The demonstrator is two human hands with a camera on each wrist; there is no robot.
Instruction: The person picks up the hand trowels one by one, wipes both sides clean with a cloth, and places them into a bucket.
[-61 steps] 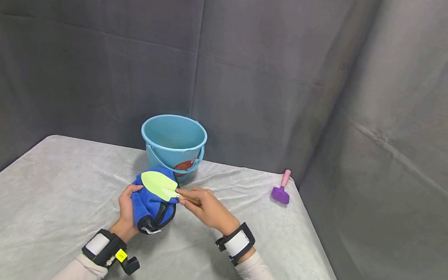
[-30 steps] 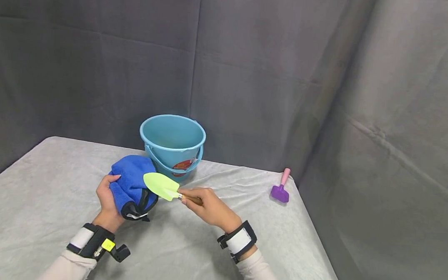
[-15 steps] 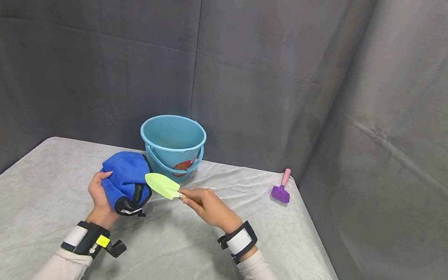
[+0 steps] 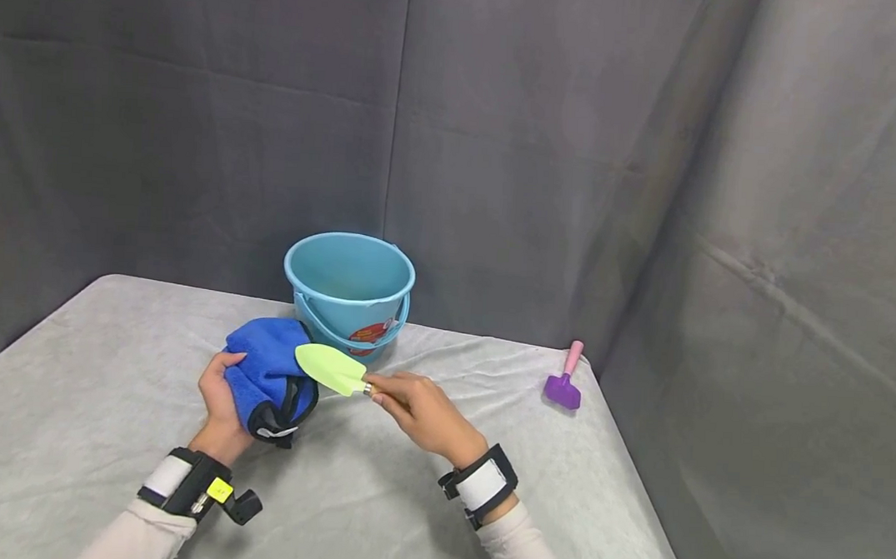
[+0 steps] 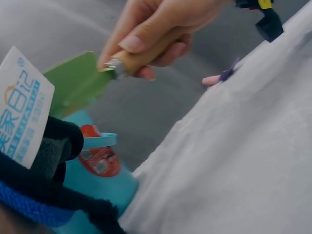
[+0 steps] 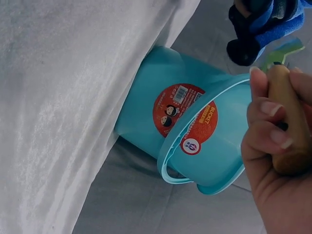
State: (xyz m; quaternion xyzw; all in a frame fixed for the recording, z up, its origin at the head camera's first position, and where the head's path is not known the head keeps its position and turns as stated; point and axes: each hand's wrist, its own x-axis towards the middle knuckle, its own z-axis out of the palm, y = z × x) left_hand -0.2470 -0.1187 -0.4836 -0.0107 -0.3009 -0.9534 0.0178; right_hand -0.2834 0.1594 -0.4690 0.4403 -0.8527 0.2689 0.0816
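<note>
Together above a pale-covered table (image 4: 408, 511), a person's left hand (image 4: 221, 403) grips a black-edged blue cloth (image 4: 262, 371), thumb on top, while the right hand (image 4: 430, 416), fingers curled, holds a lime-green trowel (image 4: 330, 368) by its wooden handle (image 6: 287, 117), blade at the cloth's edge, contact unclear; beyond, a purple-and-pink hand tool (image 4: 563, 391) lies right of an upright blue bucket (image 4: 341, 312), grey drapes (image 4: 499, 148) behind

In the head view, soft light is falling on the table (image 4: 99, 364), faint shadows are lying below the hands (image 4: 423, 412), and the curtain (image 4: 536, 150) is looking brighter at right. The left wrist view is looking hazy, the trowel (image 5: 73, 85) blurring; the right wrist view is appearing dimmer, the label (image 6: 168, 105) showing crisply.
</note>
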